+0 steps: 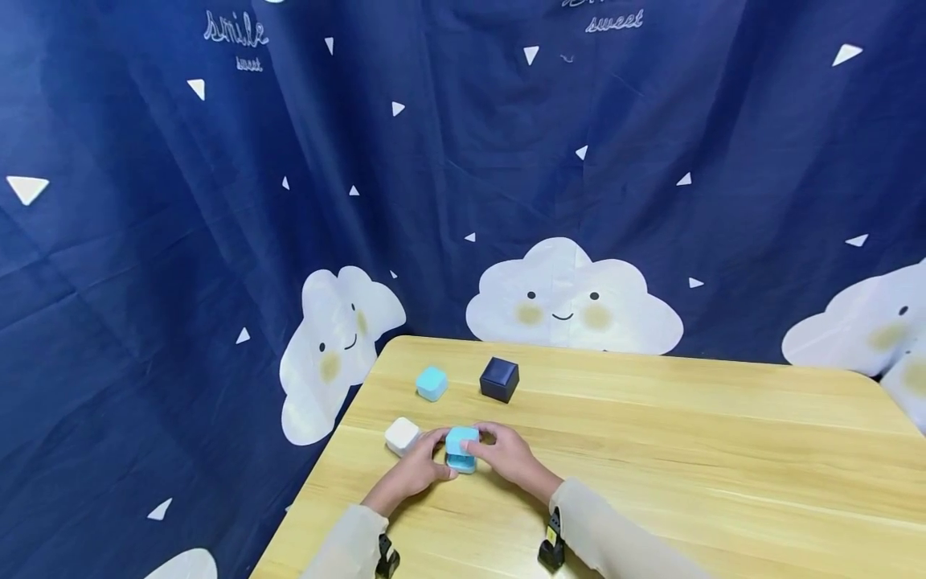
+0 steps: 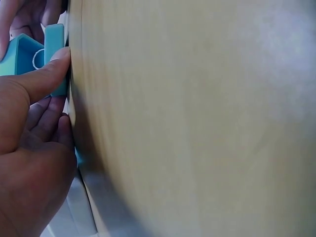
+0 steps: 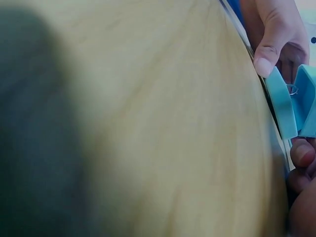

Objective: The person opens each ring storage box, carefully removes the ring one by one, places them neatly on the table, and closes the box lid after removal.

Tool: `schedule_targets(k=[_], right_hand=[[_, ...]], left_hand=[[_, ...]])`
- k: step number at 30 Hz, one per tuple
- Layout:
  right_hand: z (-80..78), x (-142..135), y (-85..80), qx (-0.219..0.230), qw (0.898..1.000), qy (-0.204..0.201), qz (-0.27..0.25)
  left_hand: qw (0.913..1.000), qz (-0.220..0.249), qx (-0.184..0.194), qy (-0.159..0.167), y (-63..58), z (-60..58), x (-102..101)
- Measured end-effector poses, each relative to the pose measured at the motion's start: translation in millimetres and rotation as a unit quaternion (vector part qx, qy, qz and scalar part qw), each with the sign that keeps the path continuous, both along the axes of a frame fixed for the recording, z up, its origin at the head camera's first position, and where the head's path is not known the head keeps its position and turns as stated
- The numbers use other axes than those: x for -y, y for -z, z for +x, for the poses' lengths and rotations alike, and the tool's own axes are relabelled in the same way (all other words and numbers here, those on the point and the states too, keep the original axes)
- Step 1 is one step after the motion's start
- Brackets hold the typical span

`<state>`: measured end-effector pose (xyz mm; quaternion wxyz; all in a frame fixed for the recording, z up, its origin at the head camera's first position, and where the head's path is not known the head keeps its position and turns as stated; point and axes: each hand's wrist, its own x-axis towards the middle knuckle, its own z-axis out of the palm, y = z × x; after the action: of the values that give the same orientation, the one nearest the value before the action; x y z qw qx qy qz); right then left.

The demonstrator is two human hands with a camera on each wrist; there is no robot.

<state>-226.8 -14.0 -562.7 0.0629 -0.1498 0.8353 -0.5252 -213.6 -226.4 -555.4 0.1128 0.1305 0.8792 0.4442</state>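
Observation:
Both hands hold a small light-blue ring box [image 1: 461, 439] with its lid partly raised, low over the wooden table. My left hand [image 1: 417, 468] grips the lower half, its thumb along the front edge. On the other side, my right hand [image 1: 510, 455] holds the upper half between thumb and fingers. Between the two halves, a thin silvery ring [image 2: 34, 60] stands up from the base in the left wrist view. The right wrist view also shows the box's blue base [image 3: 281, 106] under the left thumb. Part of the right hand's fingers is hidden behind the box.
A white box [image 1: 402, 435] sits just left of my left hand. Farther back are another light-blue box [image 1: 432, 383] and a dark navy box [image 1: 500, 379], both closed. The wooden table [image 1: 687, 450] extends right; a dark-blue curtain [image 1: 463, 161] with clouds hangs behind.

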Motion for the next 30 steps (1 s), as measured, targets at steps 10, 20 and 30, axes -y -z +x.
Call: schedule_targets(k=[10,20,30], right_hand=[[-4.8,1.1,0.3,0.051,0.998,0.005,-0.029],[-9.8,4.4,-0.6,0.079,0.993,0.029,-0.083],[-10.2,3.0,-3.7,0.087,0.992,0.016,-0.088]], left_hand=[[1.0,0.004,0.0,-0.008,0.1,1.1,-0.6],[1.0,-0.009,-0.001,-0.005,0.3,1.2,-3.5],[1.0,0.002,0.0,-0.005,0.8,1.4,-1.1]])
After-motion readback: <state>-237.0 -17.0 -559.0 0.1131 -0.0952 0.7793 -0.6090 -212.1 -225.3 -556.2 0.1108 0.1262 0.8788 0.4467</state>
